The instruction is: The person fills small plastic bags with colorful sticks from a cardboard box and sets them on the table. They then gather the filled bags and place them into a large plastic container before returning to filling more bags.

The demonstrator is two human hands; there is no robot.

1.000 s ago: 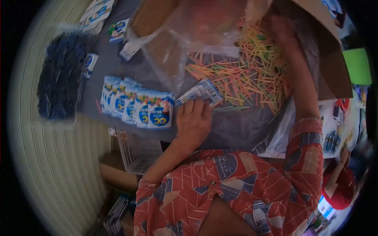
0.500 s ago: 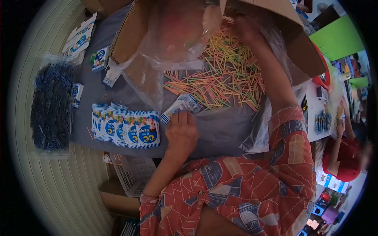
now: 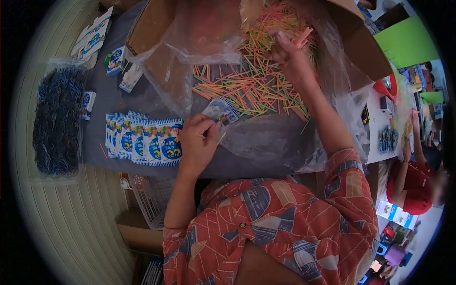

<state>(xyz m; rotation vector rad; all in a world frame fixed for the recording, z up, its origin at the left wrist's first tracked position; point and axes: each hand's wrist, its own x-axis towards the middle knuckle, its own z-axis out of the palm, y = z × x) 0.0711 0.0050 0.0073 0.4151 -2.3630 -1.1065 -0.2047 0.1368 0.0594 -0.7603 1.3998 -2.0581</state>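
Note:
My left hand (image 3: 197,142) is closed, thumb and fingers pinching the lower edge of a small clear-and-blue packet (image 3: 223,111), which lies tilted on the table. Over the pile of thin coloured sticks (image 3: 247,90), my right hand (image 3: 290,53) is raised, its fingers wrapped round a small bundle of pinkish sticks (image 3: 304,37). The pile spreads out of a plastic-lined cardboard box (image 3: 349,42). Left of my left hand lies an overlapping row of blue-and-white printed packets (image 3: 149,142).
At the far left stands a clear tray (image 3: 57,123) full of dark blue twisted pieces. Small printed boxes (image 3: 115,61) and flattened cartons (image 3: 92,40) lie at the upper left. Below the table edge is a white plastic basket (image 3: 152,194). A person in red (image 3: 411,185) works at the right.
My right hand has come back out of the box toward me, now with sticks in it. My left hand has shifted left and up, pinching the packet's edge instead of lying over it.

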